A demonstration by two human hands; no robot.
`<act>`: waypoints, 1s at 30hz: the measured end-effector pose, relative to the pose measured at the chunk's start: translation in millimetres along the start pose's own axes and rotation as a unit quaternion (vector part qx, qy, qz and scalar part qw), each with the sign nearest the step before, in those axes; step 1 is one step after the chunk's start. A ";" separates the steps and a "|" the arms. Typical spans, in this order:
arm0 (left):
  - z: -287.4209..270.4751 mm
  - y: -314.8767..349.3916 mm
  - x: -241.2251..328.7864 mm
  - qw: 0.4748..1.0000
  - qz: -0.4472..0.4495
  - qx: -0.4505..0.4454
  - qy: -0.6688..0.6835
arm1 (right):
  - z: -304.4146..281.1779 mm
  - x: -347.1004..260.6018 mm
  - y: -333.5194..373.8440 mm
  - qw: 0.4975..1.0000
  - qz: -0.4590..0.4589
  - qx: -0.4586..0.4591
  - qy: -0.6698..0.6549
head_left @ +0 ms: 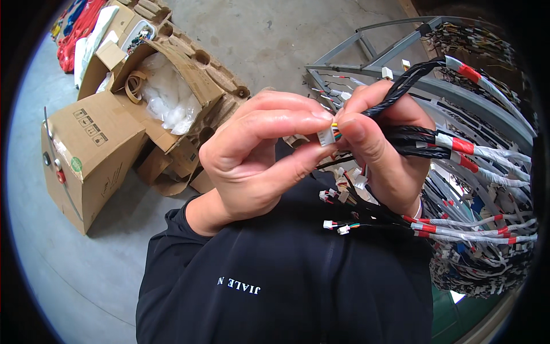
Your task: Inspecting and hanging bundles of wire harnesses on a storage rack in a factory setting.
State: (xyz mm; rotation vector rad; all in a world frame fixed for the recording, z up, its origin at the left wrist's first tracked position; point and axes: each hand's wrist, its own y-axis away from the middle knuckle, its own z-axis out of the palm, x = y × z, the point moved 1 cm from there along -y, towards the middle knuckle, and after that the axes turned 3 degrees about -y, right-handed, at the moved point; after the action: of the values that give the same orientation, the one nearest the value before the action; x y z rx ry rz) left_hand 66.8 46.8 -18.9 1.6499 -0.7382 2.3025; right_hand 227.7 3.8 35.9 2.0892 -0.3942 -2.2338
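Between the fingertips of my left hand (252, 152) is a small white wire connector (326, 137), its thumb and fingers closed on it. Coloured wires, yellow, orange and green among them, leave the connector toward my right hand (381, 140). That hand pinches these wires just behind the connector, thumb against forefinger. Black-sleeved cable bundles (409, 137) run through or behind the right hand; its curled fingers partly hide them. Red and white tape (458, 144) wraps the bundles farther right. Below the hands, loose wire ends with white plugs (328, 225) hang in front of my dark top.
At right, a grey metal frame (395, 49) carries a dense mass of wire harnesses (487, 252). Cardboard boxes (97, 152) stand on the grey floor at left, one holding clear plastic bags (169, 94). Moulded pulp trays (209, 63) lie behind them, and red material (77, 43) lies far left.
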 end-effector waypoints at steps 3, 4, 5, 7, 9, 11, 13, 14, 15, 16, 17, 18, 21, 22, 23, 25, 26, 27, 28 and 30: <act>-1.7 -2.4 1.1 1.000 0.001 -0.012 -0.025 | -2.2 3.4 -1.8 1.000 -0.011 -0.003 0.013; -1.3 -3.4 0.9 1.000 0.000 -0.012 -0.025 | -2.9 4.6 -2.6 0.999 -0.028 -0.001 0.026; -1.4 -4.4 0.9 0.999 -0.001 -0.013 -0.035 | -3.3 4.2 -3.0 0.999 -0.027 -0.002 0.025; -1.5 -6.0 -0.3 0.999 -0.002 -0.012 -0.045 | -4.7 3.2 -3.7 0.998 -0.020 0.014 0.058; -0.7 -6.2 0.3 0.998 0.002 -0.011 -0.065 | -4.3 2.8 -3.6 0.998 -0.034 0.014 0.058; -1.1 -6.5 -1.6 0.998 0.004 -0.013 -0.063 | -5.3 2.8 -4.2 0.997 -0.046 0.015 0.059; -0.5 -7.2 -2.8 0.998 0.003 -0.016 -0.060 | -7.4 3.6 -5.3 0.996 -0.043 0.015 0.071; -0.4 -7.4 -3.0 0.999 -0.013 -0.014 -0.045 | -8.2 5.1 -6.3 0.997 -0.043 0.015 0.070; -0.2 -7.8 -3.5 0.999 -0.029 -0.013 -0.030 | -8.9 6.9 -7.0 0.996 -0.053 0.015 0.067; 0.5 -8.9 -5.1 0.999 -0.052 0.003 0.011 | -9.6 8.1 -7.6 0.996 -0.064 0.016 0.065; 1.2 -10.1 -6.5 0.996 -0.075 0.020 0.052 | -10.4 8.1 -8.1 0.996 -0.064 0.016 0.064; 0.3 -9.2 -8.3 0.992 -0.085 0.009 0.092 | -10.9 8.2 -8.5 0.997 -0.054 0.007 0.047; 3.3 -7.7 -7.6 0.975 -0.126 0.020 0.180 | -10.5 7.2 -8.3 0.999 -0.039 0.003 0.022; 3.3 -7.1 -7.6 0.975 -0.126 0.020 0.180 | -9.9 7.0 -8.4 0.999 -0.033 0.008 0.013; 4.0 -6.1 -8.1 0.975 -0.130 0.015 0.180 | -9.8 8.1 -8.2 0.999 -0.032 0.008 0.012; 5.1 -5.7 -8.8 0.974 -0.134 0.010 0.181 | -9.6 11.1 -7.8 0.999 -0.032 0.009 -0.038; 5.5 -5.6 -9.3 0.965 -0.153 0.012 0.211 | -9.8 11.0 -7.8 0.999 -0.031 0.009 -0.038; 5.8 -5.6 -9.8 0.955 -0.171 0.014 0.240 | -9.9 10.6 -8.0 0.999 -0.027 0.006 -0.042; 4.9 -6.1 -9.6 0.955 -0.171 0.014 0.240 | -10.0 10.1 -8.3 0.999 -0.023 0.002 -0.045; 2.7 -7.2 -9.7 0.929 -0.219 -0.016 0.297 | -11.2 9.6 -8.8 0.999 -0.020 -0.007 -0.049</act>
State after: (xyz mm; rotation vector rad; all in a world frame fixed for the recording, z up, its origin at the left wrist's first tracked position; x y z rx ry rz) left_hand 75.6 52.7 -25.2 0.8829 -0.2352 2.2382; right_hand 239.2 8.6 24.0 2.0033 -0.3434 -2.3608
